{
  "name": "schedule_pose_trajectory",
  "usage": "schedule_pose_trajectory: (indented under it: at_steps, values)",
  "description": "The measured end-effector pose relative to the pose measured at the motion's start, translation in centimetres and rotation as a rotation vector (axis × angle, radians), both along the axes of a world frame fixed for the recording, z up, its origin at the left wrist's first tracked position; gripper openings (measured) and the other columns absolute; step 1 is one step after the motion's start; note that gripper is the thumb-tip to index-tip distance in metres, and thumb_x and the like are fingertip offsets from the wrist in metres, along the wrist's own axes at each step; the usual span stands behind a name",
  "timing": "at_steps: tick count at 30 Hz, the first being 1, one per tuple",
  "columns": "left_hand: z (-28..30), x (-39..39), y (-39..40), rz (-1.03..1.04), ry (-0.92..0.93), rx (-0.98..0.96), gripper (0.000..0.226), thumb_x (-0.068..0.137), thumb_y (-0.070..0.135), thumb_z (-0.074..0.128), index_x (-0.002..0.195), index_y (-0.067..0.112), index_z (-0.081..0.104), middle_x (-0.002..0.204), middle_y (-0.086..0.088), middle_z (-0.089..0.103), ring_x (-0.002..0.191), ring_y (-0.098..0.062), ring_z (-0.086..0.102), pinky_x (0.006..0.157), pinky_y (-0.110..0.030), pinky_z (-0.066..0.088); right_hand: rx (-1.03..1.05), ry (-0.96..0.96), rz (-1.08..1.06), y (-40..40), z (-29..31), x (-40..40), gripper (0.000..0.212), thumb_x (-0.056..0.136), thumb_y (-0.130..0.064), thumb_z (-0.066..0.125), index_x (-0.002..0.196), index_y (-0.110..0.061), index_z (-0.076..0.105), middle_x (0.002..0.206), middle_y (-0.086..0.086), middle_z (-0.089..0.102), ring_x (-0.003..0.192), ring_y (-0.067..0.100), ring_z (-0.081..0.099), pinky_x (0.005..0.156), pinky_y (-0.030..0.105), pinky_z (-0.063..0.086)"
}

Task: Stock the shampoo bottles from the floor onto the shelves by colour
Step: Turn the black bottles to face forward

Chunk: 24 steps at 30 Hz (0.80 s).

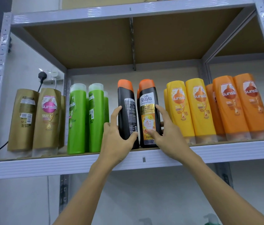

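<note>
Placing step, black group. The left hand [116,140] is gripping the left black bottle [127,111], thumb across its front, fingers wrapping the left side; its back label is facing out. The right hand [165,135] is holding the right black bottle [149,114], the Safi Shayla one, thumb pressing the front label and index finger lying up its right edge. Both bottles are standing upright at the front of the shelf [144,158], almost touching each other, with at least one more orange cap showing behind them.

Judging by this, the two are being seated in the black slot. Next move is probably calling for pushing them back square against the row, turning the left one so the front label shows, then letting go and going back down for more. The floor stock is not in view, so what remains I cannot tell.

Around: gold bottles [35,119] far left, green bottles [85,117] just beside the left hand, yellow bottles [191,109] just beside the right hand, orange bottles [238,104] far right. The slot is tight, so knuckles could be nudging the green or yellow neighbours; several of those are already leaning. A plug and socket [47,77] are sitting on the wall behind the gold group, cable hanging down. A cardboard box [108,2] is sitting on the tier above.
</note>
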<state>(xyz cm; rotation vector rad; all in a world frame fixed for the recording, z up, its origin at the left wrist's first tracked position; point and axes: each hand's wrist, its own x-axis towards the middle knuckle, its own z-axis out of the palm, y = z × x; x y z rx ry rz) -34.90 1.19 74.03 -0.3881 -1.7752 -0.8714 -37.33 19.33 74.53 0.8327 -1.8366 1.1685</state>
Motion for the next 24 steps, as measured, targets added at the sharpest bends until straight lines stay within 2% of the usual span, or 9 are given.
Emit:
schedule_pose_trajectory:
  at_steps: [4, 7, 9, 11, 13, 16, 19, 21, 24]
  values:
    - [0.08, 0.17, 0.10, -0.055, -0.012, -0.015, 0.085, 0.082, 0.031, 0.066, 0.150, 0.050, 0.018, 0.109, -0.001, 0.061, 0.096, -0.015, 0.060, 0.091, -0.043, 0.053, -0.001, -0.039, 0.037, 0.18, 0.21, -0.17, 0.080, 0.096, -0.009, 0.067, 0.155, -0.038, 0.021, 0.125, -0.015, 0.055, 0.113, 0.013, 0.061, 0.094, 0.039, 0.058]
    - [-0.04, 0.21, -0.03, -0.066, 0.001, -0.029, 0.086, 0.081, 0.028, 0.069, 0.148, 0.050, 0.019, 0.108, 0.003, 0.065, 0.099, -0.019, 0.063, 0.090, -0.045, 0.054, -0.009, -0.071, 0.067, 0.20, 0.18, -0.17, 0.079, 0.097, -0.006, 0.064, 0.156, -0.037, 0.021, 0.124, -0.018, 0.049, 0.112, 0.008, 0.055, 0.090, 0.029, 0.058]
    - [-0.07, 0.09, -0.01, -0.036, 0.004, -0.029, 0.088, 0.080, 0.033, 0.075, 0.146, 0.053, 0.019, 0.107, 0.000, 0.060, 0.098, -0.018, 0.060, 0.089, -0.044, 0.054, -0.015, -0.088, 0.075, 0.29, 0.17, -0.19, 0.079, 0.098, -0.007, 0.063, 0.157, -0.036, 0.019, 0.125, -0.017, 0.046, 0.107, 0.005, 0.053, 0.079, 0.014, 0.053]
    - [0.00, -0.11, -0.07, -0.039, -0.020, -0.025, 0.088, 0.081, 0.038, 0.074, 0.145, 0.056, 0.017, 0.107, -0.001, 0.059, 0.096, -0.018, 0.061, 0.088, -0.044, 0.054, -0.019, -0.101, 0.082, 0.41, 0.16, -0.35, 0.079, 0.098, -0.008, 0.063, 0.157, -0.036, 0.018, 0.121, -0.020, 0.047, 0.097, 0.001, 0.056, 0.072, 0.010, 0.049]
    - [0.26, -0.17, -0.10, -0.087, -0.045, -0.025, 0.084, 0.085, 0.032, 0.067, 0.147, 0.053, 0.015, 0.104, 0.004, 0.065, 0.092, -0.016, 0.065, 0.086, -0.038, 0.055, -0.021, -0.113, 0.092, 0.49, 0.18, -0.48, 0.078, 0.098, -0.008, 0.063, 0.157, -0.035, 0.018, 0.114, -0.027, 0.046, 0.094, -0.003, 0.056, 0.072, 0.012, 0.050]
    - [0.27, 0.16, -0.06, -0.096, -0.057, -0.068, 0.082, 0.091, 0.019, 0.065, 0.150, 0.047, 0.014, 0.098, 0.014, 0.069, 0.073, -0.006, 0.065, 0.071, -0.019, 0.050, -0.014, -0.134, 0.118, 0.54, 0.29, -0.45, 0.079, 0.099, -0.008, 0.062, 0.158, -0.036, 0.017, 0.123, -0.019, 0.048, 0.109, 0.008, 0.056, 0.088, 0.027, 0.056]
    - [0.20, -0.23, -0.27, -0.075, -0.044, -0.049, 0.089, 0.087, 0.031, 0.075, 0.148, 0.050, 0.013, 0.109, 0.003, 0.066, 0.090, -0.008, 0.064, 0.081, -0.023, 0.053, -0.005, -0.148, 0.135, 0.66, 0.39, -0.40, 0.080, 0.099, -0.009, 0.062, 0.157, -0.037, 0.016, 0.134, -0.012, 0.046, 0.122, 0.014, 0.052, 0.096, 0.041, 0.057]
    - [0.30, -0.21, -0.16, -0.084, -0.064, -0.053, 0.089, 0.087, 0.033, 0.075, 0.148, 0.050, 0.013, 0.109, 0.007, 0.064, 0.095, -0.003, 0.063, 0.082, -0.023, 0.052, -0.001, -0.151, 0.135, 0.75, 0.35, -0.38, 0.080, 0.099, -0.010, 0.062, 0.157, -0.038, 0.016, 0.135, -0.011, 0.046, 0.123, 0.015, 0.053, 0.095, 0.040, 0.058]
    - [0.46, 0.10, -0.16, -0.127, -0.104, -0.072, 0.074, 0.092, 0.020, 0.063, 0.145, 0.049, 0.020, 0.081, 0.012, 0.067, 0.068, -0.002, 0.062, 0.061, -0.015, 0.044, 0.025, -0.130, 0.102, 0.96, 0.20, -0.38, 0.079, 0.099, -0.016, 0.063, 0.157, -0.038, 0.016, 0.133, -0.015, 0.050, 0.116, 0.010, 0.056, 0.093, 0.033, 0.057]
